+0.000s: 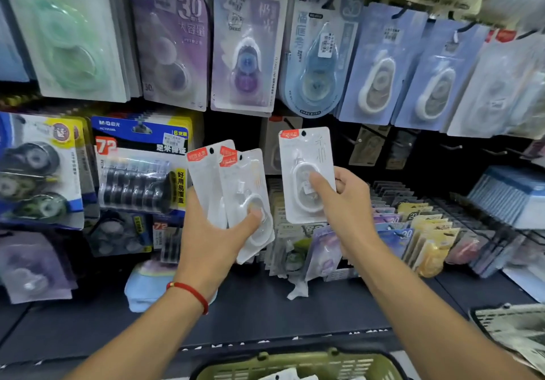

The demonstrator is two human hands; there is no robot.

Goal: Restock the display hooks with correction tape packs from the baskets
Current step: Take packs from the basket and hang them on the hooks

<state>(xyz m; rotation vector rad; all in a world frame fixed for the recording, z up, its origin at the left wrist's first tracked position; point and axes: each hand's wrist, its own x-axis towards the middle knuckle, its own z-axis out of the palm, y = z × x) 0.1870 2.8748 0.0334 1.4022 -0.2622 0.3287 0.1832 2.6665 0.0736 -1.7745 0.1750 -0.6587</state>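
My left hand (pixel 212 241) grips a fanned stack of white correction tape packs (pixel 233 185) with red corner labels, thumb pressed on the front pack. My right hand (pixel 342 202) pinches a single white pack (pixel 303 155) of the same kind, held upright in front of the dark lower row of the display. Just behind that pack a similar pack hangs on a hook (pixel 280 137). An olive green basket (pixel 265 365) sits at the bottom edge, with white packs partly visible inside.
Purple, blue and green tape packs hang on the upper hooks (pixel 250 46). Several bare hooks (pixel 451 146) jut out to the right. Wire racks of upright packs (pixel 413 226) stand on the shelf. Another basket (pixel 513 326) is at the lower right.
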